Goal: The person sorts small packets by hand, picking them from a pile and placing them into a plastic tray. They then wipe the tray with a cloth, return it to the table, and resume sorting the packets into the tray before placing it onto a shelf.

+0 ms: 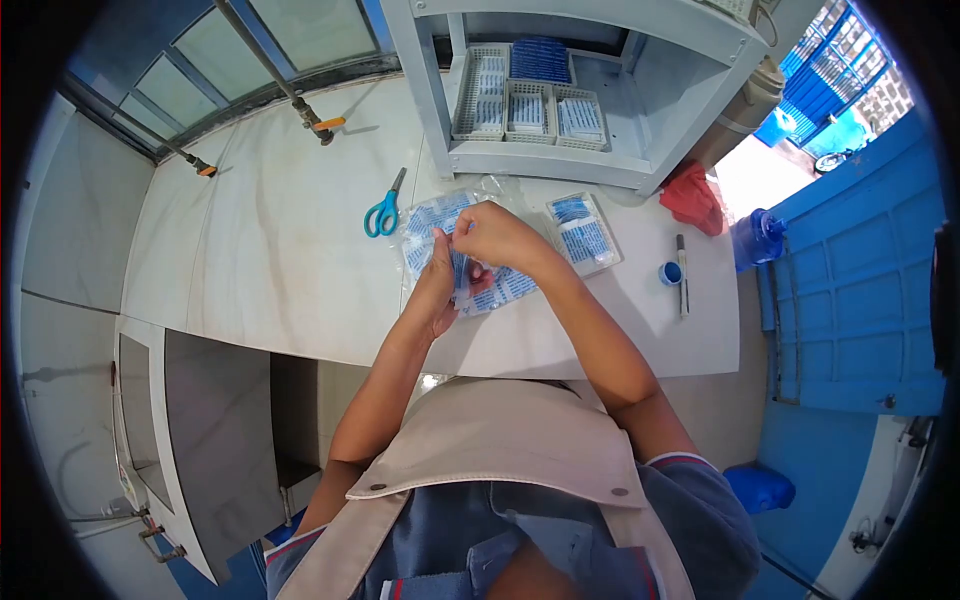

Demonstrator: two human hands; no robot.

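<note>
Above the middle of the counter my left hand grips a clear plastic bag, some of its fingers showing through or behind the film. My right hand is pinched at the bag's upper edge, close to the left thumb; its fingertips are partly hidden. Beneath both hands lies a larger transparent bag of blue-and-white printed sachets. Teal-handled scissors rest to the left of it, blades pointing away. A white basket with similar sachets stands to the right.
A marker pen and a small blue-and-white round container sit at the right. Behind, a grey shelf holds white baskets of sachets. A red cloth lies beside its leg. Orange-handled taps stand at the back left.
</note>
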